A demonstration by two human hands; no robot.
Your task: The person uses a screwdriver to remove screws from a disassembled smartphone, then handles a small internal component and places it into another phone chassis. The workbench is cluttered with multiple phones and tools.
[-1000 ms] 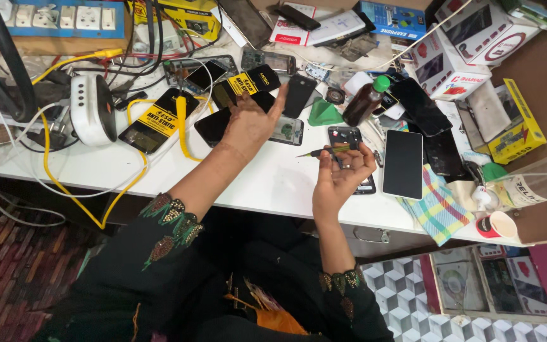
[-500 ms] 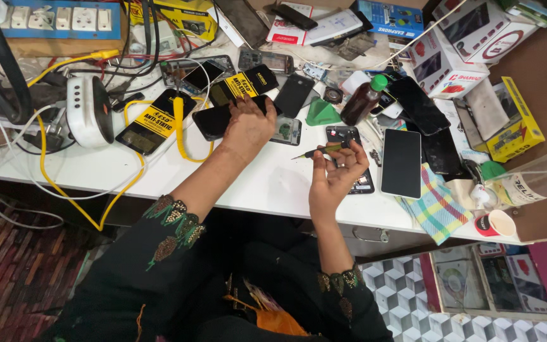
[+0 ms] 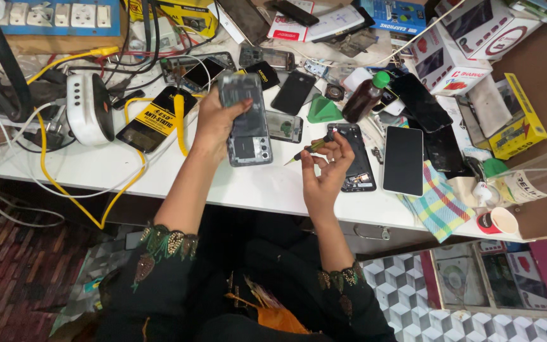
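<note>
My left hand (image 3: 213, 123) grips an opened grey phone (image 3: 246, 120) with its back cover off, lifted above the white table (image 3: 248, 183) and tilted toward me. My right hand (image 3: 324, 171) pinches a small green and yellow screwdriver (image 3: 308, 149), its tip pointing left toward the phone's lower edge. Just behind my right hand lies another opened phone frame (image 3: 357, 158) flat on the table.
A white-screened phone (image 3: 403, 159) and black phones (image 3: 428, 104) lie to the right, with a dark bottle with a green cap (image 3: 365, 96) and a green triangular tool (image 3: 322, 109). Yellow cable (image 3: 45, 161), a white device (image 3: 90, 109), boxes (image 3: 460, 54), a checked cloth (image 3: 438, 206).
My left hand picked the opened grey phone up from the table's back and brought it toward me. My right hand stayed near the phone frame with the screwdriver.
</note>
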